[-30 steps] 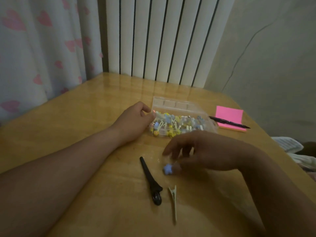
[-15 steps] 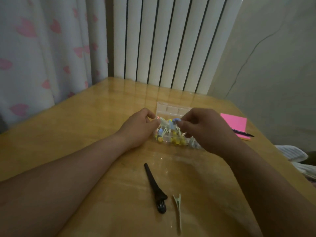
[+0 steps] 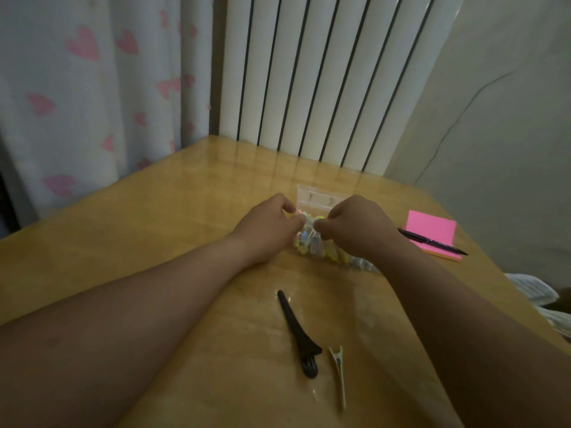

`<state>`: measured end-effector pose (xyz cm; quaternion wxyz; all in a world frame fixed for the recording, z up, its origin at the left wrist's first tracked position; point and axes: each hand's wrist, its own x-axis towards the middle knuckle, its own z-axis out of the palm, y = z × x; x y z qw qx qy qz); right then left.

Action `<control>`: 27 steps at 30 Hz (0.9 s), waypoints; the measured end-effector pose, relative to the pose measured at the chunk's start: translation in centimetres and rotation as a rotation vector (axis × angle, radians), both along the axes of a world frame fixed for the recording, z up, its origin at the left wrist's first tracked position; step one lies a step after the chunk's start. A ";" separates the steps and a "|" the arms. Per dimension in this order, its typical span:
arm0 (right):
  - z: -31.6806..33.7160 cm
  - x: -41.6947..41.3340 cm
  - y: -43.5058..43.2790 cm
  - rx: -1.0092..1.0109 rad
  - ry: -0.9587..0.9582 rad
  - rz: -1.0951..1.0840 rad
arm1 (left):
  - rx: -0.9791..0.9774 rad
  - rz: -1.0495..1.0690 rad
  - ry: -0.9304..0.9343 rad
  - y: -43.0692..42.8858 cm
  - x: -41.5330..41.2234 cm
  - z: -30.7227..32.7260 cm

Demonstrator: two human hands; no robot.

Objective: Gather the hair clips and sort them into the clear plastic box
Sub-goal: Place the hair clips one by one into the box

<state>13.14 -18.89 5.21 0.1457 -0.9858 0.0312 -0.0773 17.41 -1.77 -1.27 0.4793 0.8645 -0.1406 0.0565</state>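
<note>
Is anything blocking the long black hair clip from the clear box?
Nothing visible: only wooden table lies between the long black hair clip and the clear plastic box. The left hand and right hand are at the box.

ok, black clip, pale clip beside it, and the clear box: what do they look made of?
Black clip: likely plastic, matte, no glint. Pale clip: thin, flat blades, maybe painted metal; too dim to be sure. Box: clear glossy plastic, coloured clips show through its wall.
</note>
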 end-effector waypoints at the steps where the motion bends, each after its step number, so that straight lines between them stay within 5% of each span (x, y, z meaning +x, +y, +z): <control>1: 0.1 -0.6 -0.1 0.038 -0.021 0.005 | -0.002 0.000 0.004 0.0 0.0 0.0; 9: 1.0 -6.8 -3.2 0.258 -0.081 0.233 | 0.014 0.007 0.011 0.0 -0.3 0.2; 12: 0.9 -8.1 -4.3 0.331 0.034 0.366 | 0.004 -0.001 0.005 0.1 -0.2 0.0; 18: 1.7 -9.9 -5.5 0.277 0.696 0.797 | 0.019 0.006 -0.003 0.1 -0.2 0.0; 27: 0.6 -9.9 -3.8 0.102 0.671 0.814 | 0.025 0.004 -0.032 0.2 -0.4 0.1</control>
